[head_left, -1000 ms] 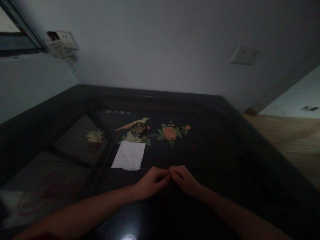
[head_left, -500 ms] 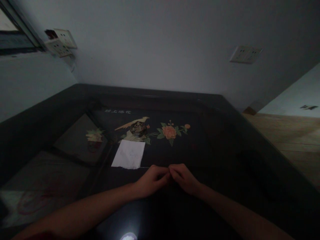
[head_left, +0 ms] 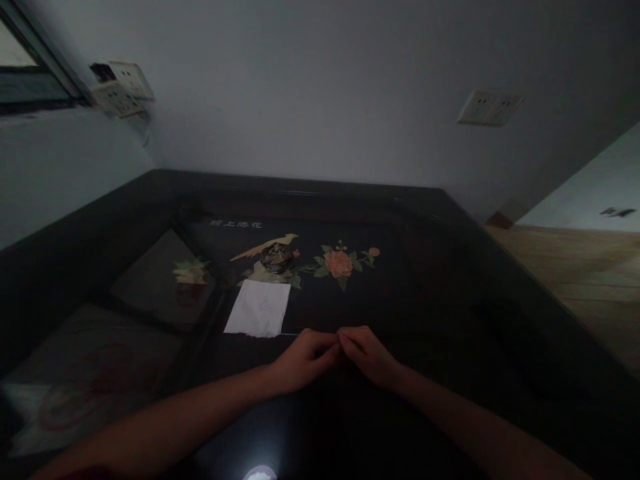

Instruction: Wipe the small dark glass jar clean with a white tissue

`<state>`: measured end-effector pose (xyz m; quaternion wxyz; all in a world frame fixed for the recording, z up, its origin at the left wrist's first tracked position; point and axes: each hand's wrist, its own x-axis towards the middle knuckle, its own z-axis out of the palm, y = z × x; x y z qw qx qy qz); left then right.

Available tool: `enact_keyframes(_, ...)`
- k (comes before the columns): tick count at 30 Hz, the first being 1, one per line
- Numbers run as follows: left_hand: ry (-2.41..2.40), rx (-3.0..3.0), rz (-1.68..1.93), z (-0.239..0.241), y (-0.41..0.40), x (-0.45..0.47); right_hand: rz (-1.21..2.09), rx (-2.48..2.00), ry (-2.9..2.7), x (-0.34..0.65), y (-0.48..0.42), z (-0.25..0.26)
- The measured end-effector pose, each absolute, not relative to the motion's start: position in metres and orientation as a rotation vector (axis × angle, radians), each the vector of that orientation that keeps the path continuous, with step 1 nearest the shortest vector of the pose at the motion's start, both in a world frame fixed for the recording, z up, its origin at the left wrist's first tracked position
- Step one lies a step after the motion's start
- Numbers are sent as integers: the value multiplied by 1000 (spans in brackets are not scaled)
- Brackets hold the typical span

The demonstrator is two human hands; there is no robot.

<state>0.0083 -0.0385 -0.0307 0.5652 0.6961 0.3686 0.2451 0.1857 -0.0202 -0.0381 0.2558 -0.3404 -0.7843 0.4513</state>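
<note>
My left hand (head_left: 306, 360) and my right hand (head_left: 369, 357) rest on the glossy black tabletop (head_left: 400, 300), their curled fingers meeting at the tips. Both hands are closed, and I see nothing held in either. Beyond the left hand lies a white sheet of paper (head_left: 259, 308), its near edge torn and a faint mark on it. Just behind the paper sits a dark, round, shiny object (head_left: 277, 259) that looks like a coiled bundle; its kind is not clear in the dim light.
A bird picture (head_left: 265, 247) and an orange flower picture (head_left: 338, 263) decorate the tabletop. Wall sockets (head_left: 490, 108) are on the right, with more sockets (head_left: 131, 80) at the left corner. A window (head_left: 35, 80) is at upper left, and its reflection shows in the surface.
Both hands keep the same position and touch. The view has shifted very slightly; the paper and round object have not moved on the table.
</note>
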Motion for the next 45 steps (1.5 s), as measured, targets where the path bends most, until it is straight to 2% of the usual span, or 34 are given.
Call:
enact_keyframes(9,882,1690,659,-28,-41,8,1412,-988,-1999,185,-16,-37)
enact_keyframes(15,1017,1761,884,8,-28,-8,1575,-1026,-1953,179,-12,-24)
enact_keyframes(19,1171,1748,1205,23,13,-41,1310,-966,-2197,163,-3,-12)
enact_keyframes(22,1386,1738,1358,6,52,-76,998,-902,-2338,140,8,-10)
enact_keyframes(26,1656,1753,1345,-34,86,-114,612,-939,-2489,101,22,-14)
enact_keyframes(31,1711,1861,1190,-62,94,-125,199,-1098,-2561,64,33,-20)
enact_keyframes(39,1766,1845,1013,-65,96,-117,140,-1269,-2558,54,38,-28)
enact_keyframes(45,1809,1918,1026,-67,99,-117,394,-1275,-2505,55,44,-29)
